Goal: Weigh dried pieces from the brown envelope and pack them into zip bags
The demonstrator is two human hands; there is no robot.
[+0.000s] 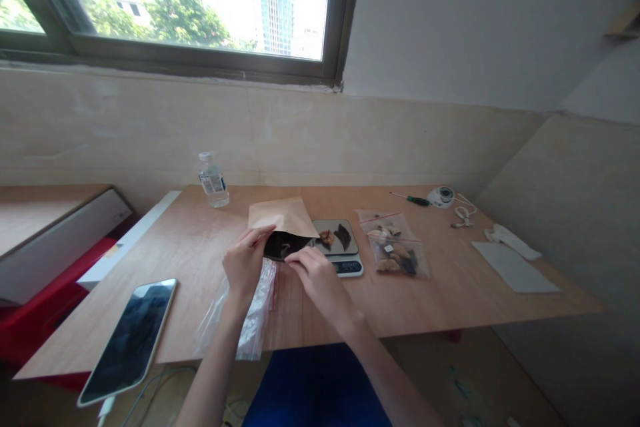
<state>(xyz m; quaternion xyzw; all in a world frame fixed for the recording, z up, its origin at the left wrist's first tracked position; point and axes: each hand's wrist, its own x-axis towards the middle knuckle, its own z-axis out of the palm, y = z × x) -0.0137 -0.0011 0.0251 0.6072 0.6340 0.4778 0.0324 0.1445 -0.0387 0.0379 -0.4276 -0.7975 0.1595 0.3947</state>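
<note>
Spreading the bag (280, 213) by its mouth, I have it above the table (310, 320), at the scale's left: smooth tan paper outside, dark within, flat and squarish. My left hand (247, 257) pinches the left side of the mouth, thumb and fingers closed on the paper. My right hand (317, 273) has fingers bent and drawn together on the near lip, nipping it. Just beside, the scale (352, 269) bears shrivelled brown and blackish pieces (343, 236). Limp, glossy clear plastic (259, 327) lies beneath my wrists; right of the scale, zip bags (400, 259) hold lumpy dried bits.
</note>
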